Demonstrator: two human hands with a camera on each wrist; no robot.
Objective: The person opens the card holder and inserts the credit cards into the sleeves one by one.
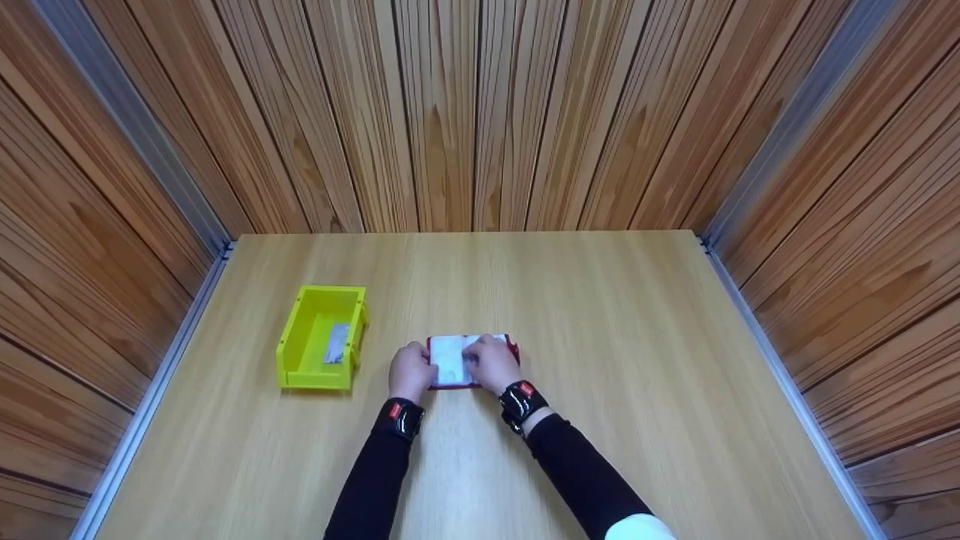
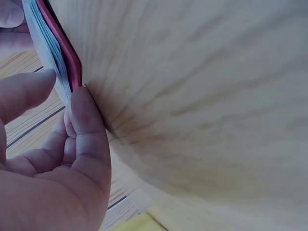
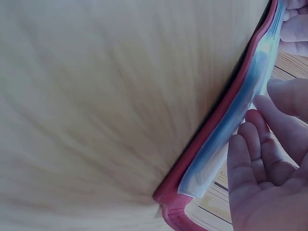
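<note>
A small red-covered card holder (image 1: 450,360) lies opened out on the table, its clear plastic pages facing up. My left hand (image 1: 411,371) holds its left edge. In the left wrist view, the fingers touch the red cover (image 2: 71,65) while the thumb is over the stacked pages (image 2: 45,43). Above the right half, my right hand (image 1: 493,365) has thumb and index finger close together at a clear page (image 3: 226,130), apparently pinching it. Whether a card is between those fingertips is hidden. A red strap (image 3: 178,216) extends from the cover's near corner.
To the left stands a yellow open-fronted bin (image 1: 304,330) with a pale, flat card or packet (image 1: 336,343) inside. The wooden table (image 1: 637,375) is enclosed by wood-plank walls at the back and both sides, with metal rails along the side edges.
</note>
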